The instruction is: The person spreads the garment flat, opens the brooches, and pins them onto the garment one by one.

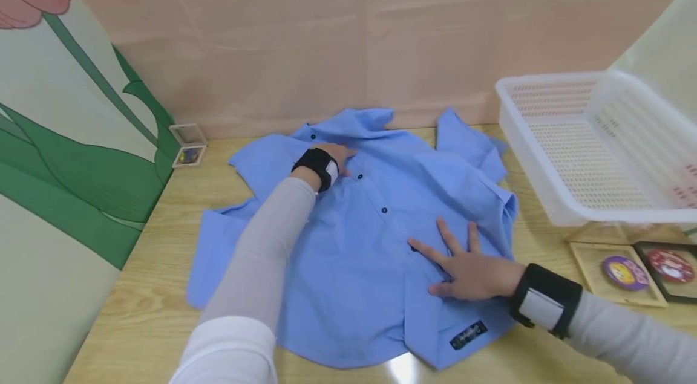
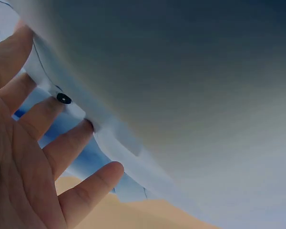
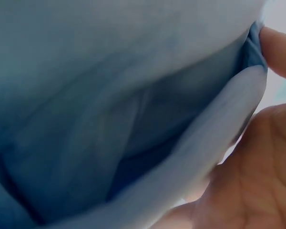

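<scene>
A blue button-up shirt (image 1: 348, 287) is spread over the wooden table, with dark buttons down its front and a black label (image 1: 468, 335) near its lower right edge. My left hand (image 1: 334, 157) rests on the upper part of the shirt, beside the button strip. In the left wrist view its fingers are extended and touch the cloth edge near a dark button (image 2: 63, 98). Over the lower right front, my right hand (image 1: 471, 272) lies with its fingers spread on the fabric. Blue cloth (image 3: 86, 95) fills most of the right wrist view, covering part of that hand.
A white plastic basket (image 1: 577, 214) stands at the right. Below it lie a wooden frame with a purple badge (image 1: 626, 273) and a dark frame with a red badge (image 1: 671, 266). At the far left sits a small open box (image 1: 189, 145). A pink-beige backdrop (image 1: 337, 39) borders the table.
</scene>
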The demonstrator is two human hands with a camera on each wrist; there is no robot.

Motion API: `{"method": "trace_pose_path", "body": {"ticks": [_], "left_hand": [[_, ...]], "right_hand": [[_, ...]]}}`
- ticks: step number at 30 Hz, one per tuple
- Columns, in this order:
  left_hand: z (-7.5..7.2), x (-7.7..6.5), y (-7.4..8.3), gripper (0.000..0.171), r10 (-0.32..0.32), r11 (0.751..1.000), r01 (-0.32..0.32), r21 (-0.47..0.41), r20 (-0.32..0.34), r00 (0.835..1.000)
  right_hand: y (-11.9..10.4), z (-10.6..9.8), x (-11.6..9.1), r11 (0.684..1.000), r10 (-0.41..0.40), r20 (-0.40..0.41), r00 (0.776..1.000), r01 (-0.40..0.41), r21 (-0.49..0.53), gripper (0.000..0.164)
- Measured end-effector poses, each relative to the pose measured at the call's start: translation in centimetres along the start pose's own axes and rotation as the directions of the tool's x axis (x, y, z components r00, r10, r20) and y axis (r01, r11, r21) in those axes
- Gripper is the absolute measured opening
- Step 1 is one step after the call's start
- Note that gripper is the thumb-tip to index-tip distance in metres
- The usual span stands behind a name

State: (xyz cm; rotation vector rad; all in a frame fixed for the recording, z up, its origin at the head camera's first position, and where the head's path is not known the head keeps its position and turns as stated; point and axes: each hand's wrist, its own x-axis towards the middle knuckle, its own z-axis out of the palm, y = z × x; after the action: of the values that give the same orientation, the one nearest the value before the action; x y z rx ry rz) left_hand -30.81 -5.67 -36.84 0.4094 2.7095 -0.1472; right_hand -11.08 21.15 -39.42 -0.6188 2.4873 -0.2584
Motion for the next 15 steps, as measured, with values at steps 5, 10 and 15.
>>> {"method": "trace_pose_path", "body": {"ticks": [5, 10, 15], "left_hand": [[-0.1, -0.6, -0.3, 0.066, -0.004, 1.0, 0.004, 0.017, -0.021, 1.0], [0.4, -0.6, -0.8, 0.066, -0.008, 1.0, 0.009, 0.021, -0.06, 0.998], [0.0, -1.9, -1.1, 0.064, -0.032, 0.999, 0.032, 0.007, -0.069, 0.997]], "right_hand": [[1.0, -0.6, 0.4, 1.0, -0.022, 0.031, 0.999, 0.022, -0.012, 0.075], [2.2, -1.3, 0.9, 0.999, -0.024, 0.061, 0.998, 0.025, -0.023, 0.076], [3.4, -2.6, 1.5, 0.998, -0.06, 0.095, 0.994, 0.06, -0.002, 0.078]]}}
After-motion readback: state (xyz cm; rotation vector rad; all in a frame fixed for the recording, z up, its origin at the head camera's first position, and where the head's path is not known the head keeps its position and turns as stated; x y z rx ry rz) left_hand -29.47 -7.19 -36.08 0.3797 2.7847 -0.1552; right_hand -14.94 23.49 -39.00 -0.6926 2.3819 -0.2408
